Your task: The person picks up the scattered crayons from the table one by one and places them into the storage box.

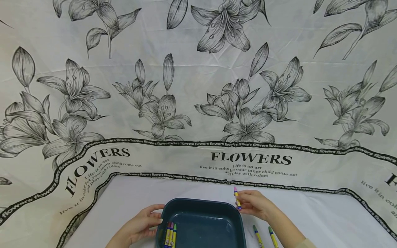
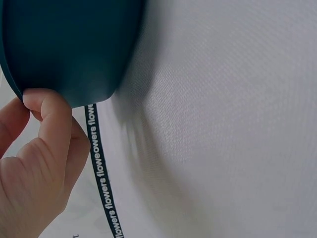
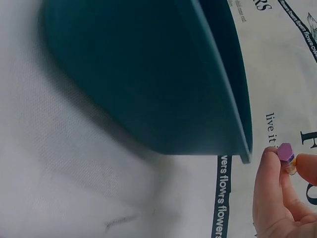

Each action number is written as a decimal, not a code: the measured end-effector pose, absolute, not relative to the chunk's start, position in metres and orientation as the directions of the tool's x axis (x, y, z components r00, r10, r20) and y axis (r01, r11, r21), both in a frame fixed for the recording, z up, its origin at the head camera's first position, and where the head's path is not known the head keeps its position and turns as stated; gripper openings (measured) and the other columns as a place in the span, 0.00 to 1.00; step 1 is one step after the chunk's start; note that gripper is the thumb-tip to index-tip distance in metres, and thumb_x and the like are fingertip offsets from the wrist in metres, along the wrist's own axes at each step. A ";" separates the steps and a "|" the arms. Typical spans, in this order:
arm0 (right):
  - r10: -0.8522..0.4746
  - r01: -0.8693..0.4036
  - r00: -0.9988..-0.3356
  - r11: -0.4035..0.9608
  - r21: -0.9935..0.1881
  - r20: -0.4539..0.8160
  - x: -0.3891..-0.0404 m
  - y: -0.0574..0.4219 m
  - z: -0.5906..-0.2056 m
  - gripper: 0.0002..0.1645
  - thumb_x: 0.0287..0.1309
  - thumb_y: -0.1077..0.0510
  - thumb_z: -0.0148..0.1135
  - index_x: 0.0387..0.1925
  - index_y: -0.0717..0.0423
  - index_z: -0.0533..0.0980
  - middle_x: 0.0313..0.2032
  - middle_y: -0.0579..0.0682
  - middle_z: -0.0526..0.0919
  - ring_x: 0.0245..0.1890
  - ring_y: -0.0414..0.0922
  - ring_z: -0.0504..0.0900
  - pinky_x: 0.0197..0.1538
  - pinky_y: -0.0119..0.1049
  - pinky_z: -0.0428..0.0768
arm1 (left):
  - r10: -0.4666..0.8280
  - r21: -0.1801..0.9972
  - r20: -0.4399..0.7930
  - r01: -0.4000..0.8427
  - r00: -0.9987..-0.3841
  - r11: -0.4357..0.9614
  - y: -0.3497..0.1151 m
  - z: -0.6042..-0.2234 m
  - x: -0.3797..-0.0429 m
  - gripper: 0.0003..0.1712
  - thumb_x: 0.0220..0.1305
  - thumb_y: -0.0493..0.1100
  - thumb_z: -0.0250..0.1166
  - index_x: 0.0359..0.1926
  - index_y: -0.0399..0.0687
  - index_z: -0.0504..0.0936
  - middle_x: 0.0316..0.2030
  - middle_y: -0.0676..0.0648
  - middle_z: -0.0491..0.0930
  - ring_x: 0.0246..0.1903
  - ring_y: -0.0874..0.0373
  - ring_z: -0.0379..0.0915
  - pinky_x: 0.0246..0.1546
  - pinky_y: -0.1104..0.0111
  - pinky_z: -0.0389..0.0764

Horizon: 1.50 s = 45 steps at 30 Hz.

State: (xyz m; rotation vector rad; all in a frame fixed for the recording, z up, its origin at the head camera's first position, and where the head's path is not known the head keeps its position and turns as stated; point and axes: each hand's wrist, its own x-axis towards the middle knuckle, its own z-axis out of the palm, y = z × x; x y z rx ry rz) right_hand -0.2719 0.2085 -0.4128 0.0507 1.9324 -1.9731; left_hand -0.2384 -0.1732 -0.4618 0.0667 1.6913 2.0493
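A dark teal plastic box (image 1: 203,203) stands on the table between the hands. My left hand (image 1: 141,224) grips its left rim, and in the left wrist view the fingers (image 2: 52,111) pinch the box wall (image 2: 74,59). Inside the box, at its left, lie three yellow-wrapped crayons (image 1: 171,236) with reddish, purple and green tips. My right hand (image 1: 255,205) holds a pink-purple crayon (image 1: 237,198) upright between thumb and fingers, just off the box's far right corner. In the right wrist view that crayon's purple end (image 3: 285,152) faces the camera.
Two green-tipped crayons (image 1: 257,236) lie on the white tabletop (image 1: 136,191) right of the box, beneath the right forearm. Behind the table hangs a flower-printed cloth (image 1: 186,103) with a black lettered border.
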 end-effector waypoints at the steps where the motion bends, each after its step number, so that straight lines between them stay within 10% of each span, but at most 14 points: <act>1: -0.248 0.288 -0.927 0.010 -0.957 -0.282 -0.271 0.207 -0.412 0.11 0.57 0.63 0.56 0.41 0.64 0.76 0.25 0.48 0.78 0.24 0.39 0.80 0.31 0.31 0.80 | 0.389 0.937 -0.258 -0.328 -0.884 -0.123 -0.173 -0.462 -0.239 0.34 0.60 0.28 0.57 0.66 0.33 0.54 0.39 0.45 0.70 0.37 0.58 0.70 0.34 0.69 0.76; 45: -0.405 0.287 -0.872 0.031 -0.958 -0.274 -0.257 0.148 -0.422 0.09 0.55 0.63 0.56 0.38 0.62 0.74 0.23 0.47 0.78 0.22 0.39 0.79 0.29 0.30 0.79 | 0.408 0.935 -0.243 -0.324 -0.880 -0.143 -0.174 -0.461 -0.238 0.34 0.59 0.29 0.57 0.66 0.33 0.55 0.37 0.46 0.71 0.37 0.59 0.71 0.33 0.69 0.76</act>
